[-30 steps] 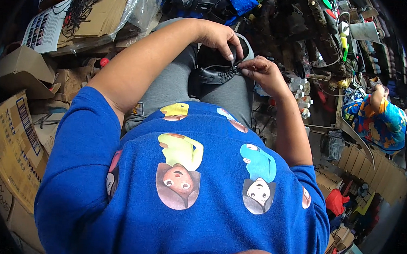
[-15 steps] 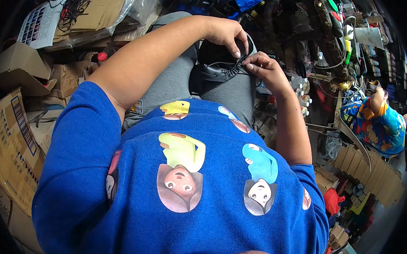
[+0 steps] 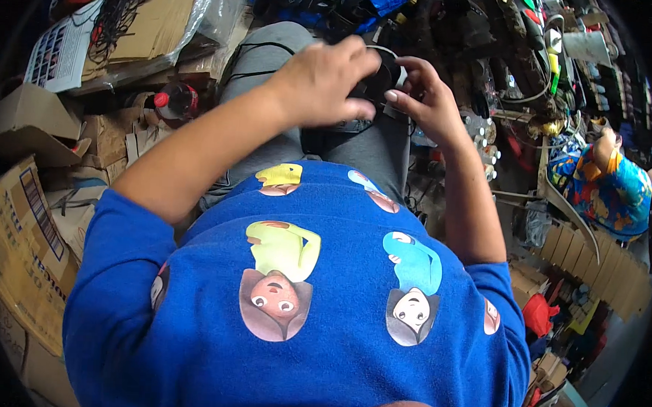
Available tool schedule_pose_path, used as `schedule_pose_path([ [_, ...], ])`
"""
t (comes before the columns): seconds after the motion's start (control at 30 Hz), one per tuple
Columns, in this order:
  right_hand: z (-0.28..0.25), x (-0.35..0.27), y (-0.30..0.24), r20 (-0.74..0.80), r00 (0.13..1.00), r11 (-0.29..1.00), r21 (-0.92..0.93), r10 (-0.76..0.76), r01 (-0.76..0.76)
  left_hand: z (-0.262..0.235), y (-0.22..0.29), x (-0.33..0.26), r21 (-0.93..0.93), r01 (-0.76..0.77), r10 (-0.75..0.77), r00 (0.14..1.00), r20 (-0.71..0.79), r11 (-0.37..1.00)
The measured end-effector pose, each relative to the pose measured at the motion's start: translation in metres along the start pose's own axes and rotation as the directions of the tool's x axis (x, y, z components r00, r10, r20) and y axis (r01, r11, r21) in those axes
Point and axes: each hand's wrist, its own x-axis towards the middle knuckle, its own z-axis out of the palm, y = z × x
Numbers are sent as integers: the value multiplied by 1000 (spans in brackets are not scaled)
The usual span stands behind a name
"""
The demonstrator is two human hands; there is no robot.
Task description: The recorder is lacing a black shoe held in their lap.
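A black leather shoe (image 3: 382, 80) rests on my lap between my knees, its dark opening and pale rim showing. My left hand (image 3: 329, 82) passes over the shoe's near left part, slightly blurred, thumb and fingers apart with nothing visible between them. On the right, my right hand (image 3: 426, 98) has its thumb and fingers closed at the shoe's edge. A thin black cord (image 3: 264, 47) loops across my left thigh, beside the left hand. The left hand hides much of the shoe, including the gathered stitching on its front.
Cardboard boxes (image 3: 32, 118) and flattened card (image 3: 155, 25) crowd the left side, near a red-capped bottle (image 3: 176, 101). A black bag (image 3: 314, 7) lies beyond my knees. Tools and small bottles (image 3: 487, 153) fill the right. Another person in a colourful shirt (image 3: 607, 192) is at far right.
My left hand has come away from the stitching and moved back toward me. The shoe has turned so its opening shows. A black cord now lies across my left thigh.
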Motion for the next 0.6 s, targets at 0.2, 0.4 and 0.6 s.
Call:
schedule_pose_path([
  [0.2, -1, 14, -8, 81, 991, 966, -243, 111, -88, 20, 4, -25, 153, -140, 115, 980, 161, 978],
  [0.4, -7, 24, -7, 11, 951, 905, -309, 310, -292, 17, 2, -8, -13, -78, 79, 985, 156, 997],
  [0.6, 19, 3, -2, -246, 962, 950, -253, 119, -182, 0, -2, -4, -488, 468, -325, 878, 352, 737],
])
